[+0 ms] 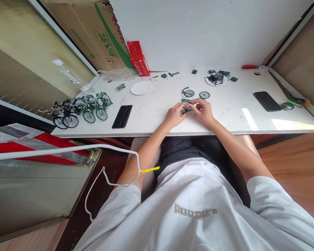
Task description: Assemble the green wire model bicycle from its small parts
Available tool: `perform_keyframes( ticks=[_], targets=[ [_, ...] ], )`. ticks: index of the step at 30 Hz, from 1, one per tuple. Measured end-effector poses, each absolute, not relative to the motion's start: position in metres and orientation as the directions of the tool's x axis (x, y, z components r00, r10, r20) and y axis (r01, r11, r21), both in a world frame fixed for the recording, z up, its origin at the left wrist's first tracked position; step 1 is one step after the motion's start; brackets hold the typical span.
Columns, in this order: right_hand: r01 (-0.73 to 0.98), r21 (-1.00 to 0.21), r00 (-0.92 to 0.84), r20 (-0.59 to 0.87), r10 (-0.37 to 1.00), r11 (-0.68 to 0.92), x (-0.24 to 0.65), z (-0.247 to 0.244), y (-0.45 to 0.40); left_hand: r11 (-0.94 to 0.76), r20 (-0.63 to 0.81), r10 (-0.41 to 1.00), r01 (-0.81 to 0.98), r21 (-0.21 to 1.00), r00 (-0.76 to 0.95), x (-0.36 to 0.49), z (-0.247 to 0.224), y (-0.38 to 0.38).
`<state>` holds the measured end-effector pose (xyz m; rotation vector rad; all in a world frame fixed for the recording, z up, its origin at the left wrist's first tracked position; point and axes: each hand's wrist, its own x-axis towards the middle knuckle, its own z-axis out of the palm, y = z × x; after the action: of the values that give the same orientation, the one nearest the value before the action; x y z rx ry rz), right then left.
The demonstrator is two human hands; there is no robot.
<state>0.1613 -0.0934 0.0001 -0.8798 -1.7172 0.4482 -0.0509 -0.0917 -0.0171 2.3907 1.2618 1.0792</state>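
Observation:
My left hand (174, 116) and my right hand (202, 111) meet over the white table, close to its front edge. Between their closed fingertips is a small dark green model bicycle part (185, 111), mostly hidden by the fingers. Just beyond the hands lies another green piece (184, 100). Farther back are a small spoked wheel (189, 93) beside a curved green part (183, 91), and a second spoked wheel (204, 94) to the right.
Assembled model bicycles (90, 108) crowd the table's left end, near a phone (122, 116). A white plate (141, 88), a red box (140, 62) and a plate of parts (216, 79) stand farther back. Another phone (267, 101) lies right. A white cable (68, 149) crosses my left side.

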Motion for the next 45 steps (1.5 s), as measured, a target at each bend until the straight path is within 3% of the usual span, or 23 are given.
perform_keyframes(
  ticks=[15, 45],
  targets=[
    [0.39, -0.587, -0.124, 0.73, 0.672, 0.709, 0.1607, 0.0006, -0.0928, -0.613, 0.512, 0.78, 0.605, 0.509, 0.36, -0.0513, -0.0165, -0.0912],
    [0.397, -0.631, -0.098, 0.693, 0.714, 0.667, 0.1607, -0.0023, -0.0922, -0.606, 0.529, 0.779, 0.62, 0.499, 0.336, -0.0503, -0.0144, -0.0934]
  ],
)
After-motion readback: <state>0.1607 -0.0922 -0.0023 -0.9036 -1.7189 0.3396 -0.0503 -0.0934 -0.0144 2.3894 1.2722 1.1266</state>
